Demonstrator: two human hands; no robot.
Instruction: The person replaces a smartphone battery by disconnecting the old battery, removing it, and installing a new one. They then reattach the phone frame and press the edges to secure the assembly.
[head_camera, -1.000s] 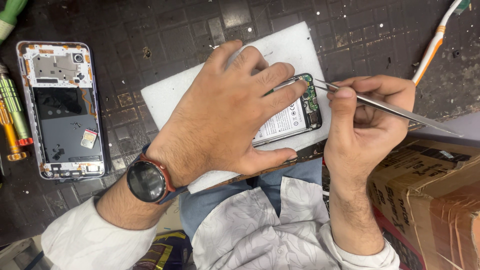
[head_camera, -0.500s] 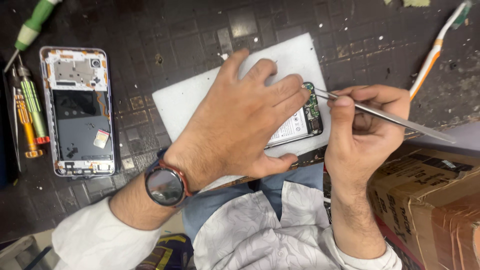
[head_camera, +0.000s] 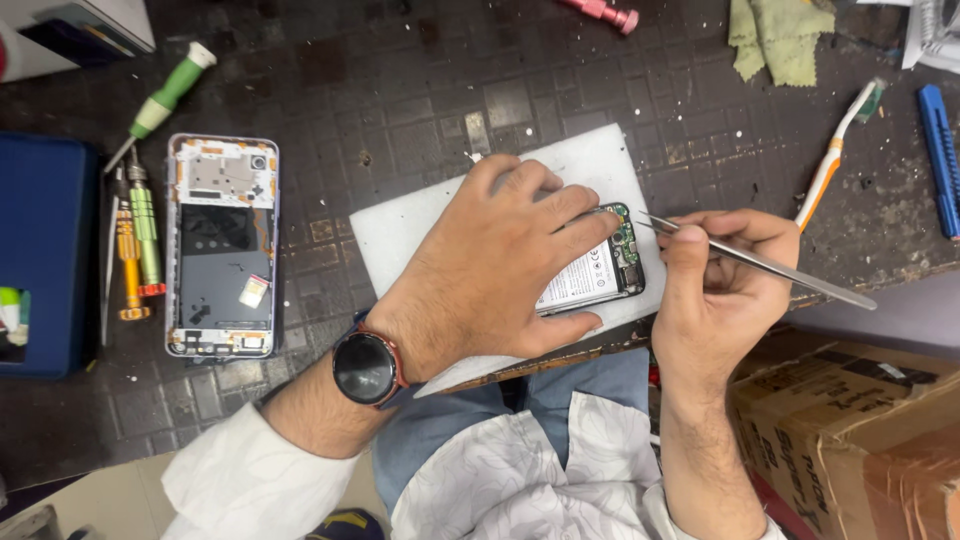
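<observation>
My left hand (head_camera: 500, 270) lies flat over an opened phone (head_camera: 598, 272) on a white pad (head_camera: 410, 230), pressing it down and hiding most of it; only its right end with the battery and green circuit board shows. My right hand (head_camera: 715, 280) pinches metal tweezers (head_camera: 760, 265), whose tips sit just right of the phone's upper right corner, slightly clear of the board. A round black watch (head_camera: 366, 367) is on my left wrist.
A phone back frame (head_camera: 222, 245) lies to the left, beside several screwdrivers (head_camera: 135, 235) and a blue box (head_camera: 40, 255). A toothbrush (head_camera: 835, 150), a blue tool (head_camera: 940, 155), a green cloth (head_camera: 775, 35) and a pink tool (head_camera: 600, 12) lie at the back. A cardboard box (head_camera: 850, 430) stands lower right.
The tweezer tips have drawn back to the right, off the phone's circuit board. My left hand keeps pressing the phone. The view has shifted, showing more of the bench's far side.
</observation>
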